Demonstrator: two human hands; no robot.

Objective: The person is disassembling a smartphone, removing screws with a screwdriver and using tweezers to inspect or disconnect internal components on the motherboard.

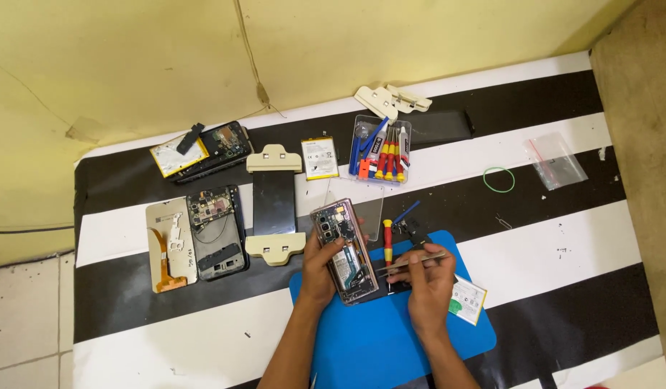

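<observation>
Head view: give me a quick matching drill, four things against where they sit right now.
Things:
1. opened phone
2. tweezers
3. green rubber band
4. screwdriver case

Places:
A. lying alone on a white stripe, right of the tools
B. pinched in the right hand, tips toward the phone
C. steadied by the left hand over the blue mat
D. at the far side of the table, beside a loose battery

Pairs: 1-C, 2-B, 3-A, 4-D
</observation>
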